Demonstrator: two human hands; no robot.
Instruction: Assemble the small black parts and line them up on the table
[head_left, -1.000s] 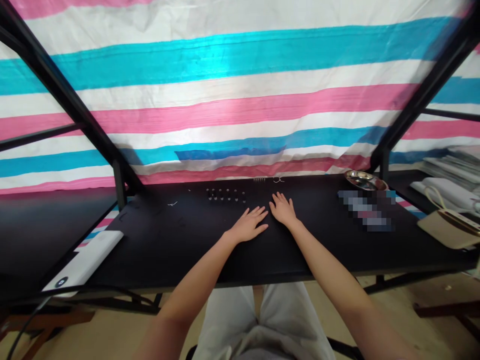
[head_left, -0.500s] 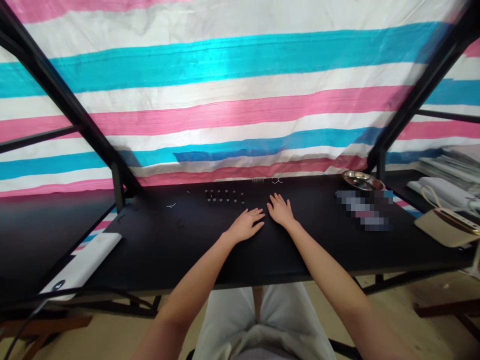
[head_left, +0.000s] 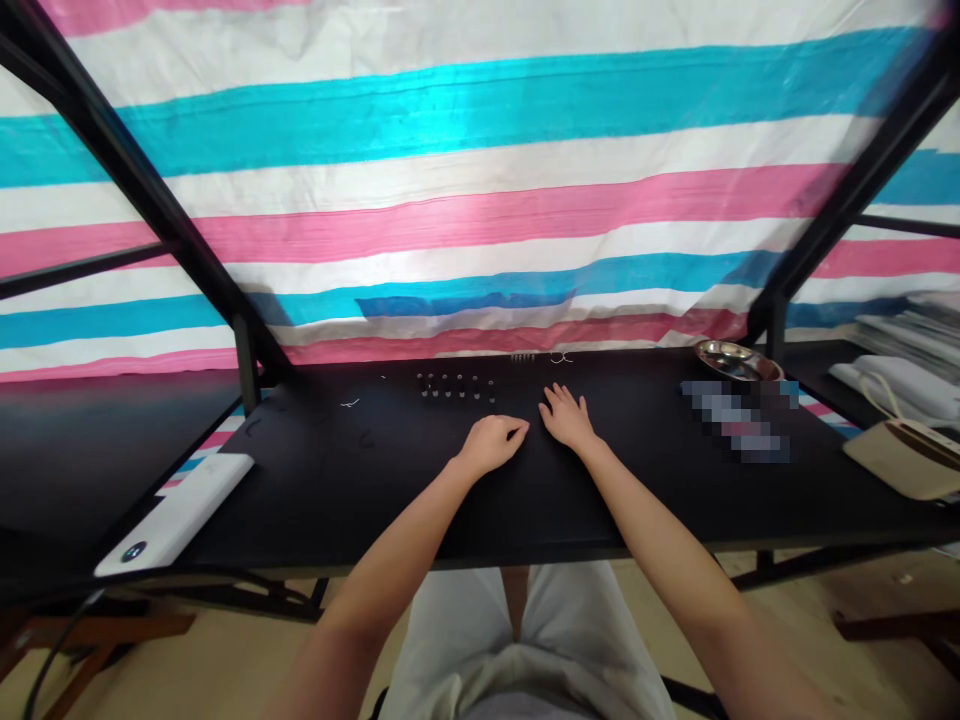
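Note:
My left hand rests on the black table, its thumb and fingertips drawn together in a pinch. Whether anything small is in that pinch is hidden. To its right, my right hand lies palm down on the table with the fingers spread, holding nothing. Just beyond the left hand stand two rows of small dark cylindrical pieces with light spots. Farther back, a short row of tiny metallic pieces sits by the table's far edge. Beside it lies a thin white cord-like bit.
A shiny metal dish stands at the back right, behind a blurred-out item. A white power bank-like box lies at the left edge. At the far right is a beige box. Slanted black frame bars flank the striped sheet.
My left hand's fingers have gone from spread to pinched together, in nearly the same spot. My right hand stays spread on the table. The view has shifted slightly.

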